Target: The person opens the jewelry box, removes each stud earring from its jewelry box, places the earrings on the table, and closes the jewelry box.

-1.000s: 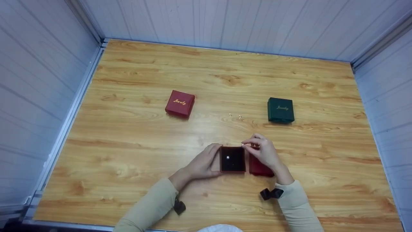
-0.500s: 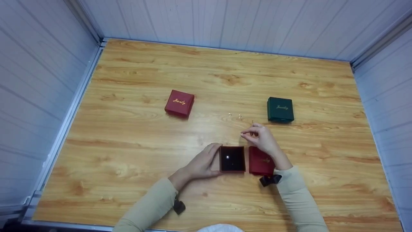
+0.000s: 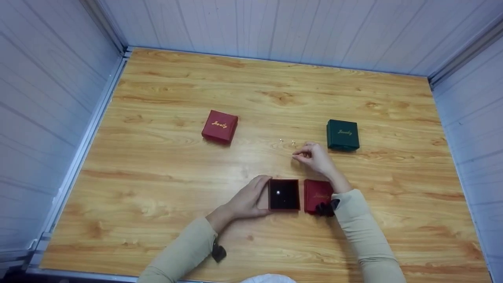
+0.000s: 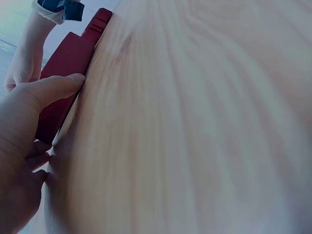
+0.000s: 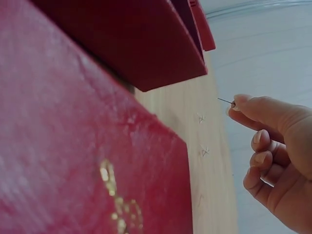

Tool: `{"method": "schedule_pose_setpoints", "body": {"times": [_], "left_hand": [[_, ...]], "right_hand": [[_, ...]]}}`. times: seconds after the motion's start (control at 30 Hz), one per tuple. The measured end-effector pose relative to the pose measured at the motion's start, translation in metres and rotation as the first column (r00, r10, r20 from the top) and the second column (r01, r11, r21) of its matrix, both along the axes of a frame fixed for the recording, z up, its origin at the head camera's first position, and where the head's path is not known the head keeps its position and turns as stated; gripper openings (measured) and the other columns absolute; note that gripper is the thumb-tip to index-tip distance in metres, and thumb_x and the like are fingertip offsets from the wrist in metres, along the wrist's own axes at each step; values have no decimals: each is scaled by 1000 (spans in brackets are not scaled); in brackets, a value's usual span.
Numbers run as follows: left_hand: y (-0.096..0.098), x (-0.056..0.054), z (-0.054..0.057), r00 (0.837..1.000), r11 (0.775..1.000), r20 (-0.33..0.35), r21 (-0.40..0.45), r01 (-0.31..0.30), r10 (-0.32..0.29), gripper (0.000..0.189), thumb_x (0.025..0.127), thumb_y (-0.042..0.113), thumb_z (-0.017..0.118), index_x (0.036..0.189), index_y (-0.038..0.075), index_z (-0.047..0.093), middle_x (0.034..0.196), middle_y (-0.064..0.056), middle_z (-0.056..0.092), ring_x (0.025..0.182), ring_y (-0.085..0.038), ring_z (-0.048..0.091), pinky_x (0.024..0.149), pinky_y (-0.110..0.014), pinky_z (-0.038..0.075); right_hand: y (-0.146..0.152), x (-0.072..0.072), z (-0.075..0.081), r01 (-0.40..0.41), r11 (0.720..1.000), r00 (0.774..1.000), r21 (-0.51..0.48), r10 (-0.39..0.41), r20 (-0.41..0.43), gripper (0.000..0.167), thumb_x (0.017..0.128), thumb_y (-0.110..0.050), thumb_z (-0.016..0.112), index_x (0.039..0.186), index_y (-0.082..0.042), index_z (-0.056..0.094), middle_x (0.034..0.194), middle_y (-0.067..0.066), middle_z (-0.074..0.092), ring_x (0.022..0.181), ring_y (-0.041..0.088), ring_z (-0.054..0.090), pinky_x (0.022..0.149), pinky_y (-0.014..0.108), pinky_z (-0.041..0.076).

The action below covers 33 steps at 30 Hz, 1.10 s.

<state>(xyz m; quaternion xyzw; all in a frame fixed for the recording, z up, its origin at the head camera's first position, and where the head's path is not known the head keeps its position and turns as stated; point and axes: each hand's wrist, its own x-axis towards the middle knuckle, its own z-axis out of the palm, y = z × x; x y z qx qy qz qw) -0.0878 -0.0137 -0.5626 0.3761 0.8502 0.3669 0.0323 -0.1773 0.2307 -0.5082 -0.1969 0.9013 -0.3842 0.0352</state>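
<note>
Farther forward now, the right hand (image 3: 316, 158) pinches a pinned stud (image 5: 233, 104) clear of the open box (image 3: 291, 192) the left hand (image 3: 246, 200) grips.

- Head: from high above the near edge, facing forward and down, far enough off to show nearly the whole tabletop (image 3: 157, 165).
- Left wrist: low and close, turned sideways, looking past the left hand (image 4: 22, 131).
- Right wrist: tilted, very near the red lid (image 5: 73, 122).
- All three share the open box (image 5: 146, 53) and right hand (image 5: 292, 151).
</note>
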Motion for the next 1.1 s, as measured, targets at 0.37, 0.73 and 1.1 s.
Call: {"method": "schedule_pose_setpoints", "body": {"times": [0.37, 0.73, 1.1], "left_hand": [[0, 0, -1, 1000, 1000, -4, 10, 2, -2, 89, 67, 41, 71, 131, -4, 28, 128, -12, 37, 120, -21, 34, 102, -29, 26], [0, 1, 1, 1000, 1000, 15, -21, 3, -3, 91, 68, 40, 71, 133, -4, 25, 131, -13, 34, 123, -23, 30, 102, -32, 26], [0, 0, 0, 1000, 1000, 18, -20, 1, 0, 91, 68, 42, 71, 133, -3, 25, 131, -13, 34, 123, -22, 30, 103, -31, 25]], "right_hand": [[-2, -19, -8, 3, 998, 997, 60, -8, 83, 12, 78, -12, 67, 82, -2, 71, 71, 4, 55, 65, 15, 45, 57, 25, 37], [-1, -28, -15, -5, 993, 994, 116, -7, 105, 8, 76, -13, 69, 78, -6, 72, 70, 4, 60, 65, 14, 49, 57, 25, 39], [-1, -30, -16, 6, 994, 992, 109, -19, 122, 9, 77, -12, 68, 81, -5, 72, 72, 5, 59, 66, 15, 49, 57, 24, 39]]}}
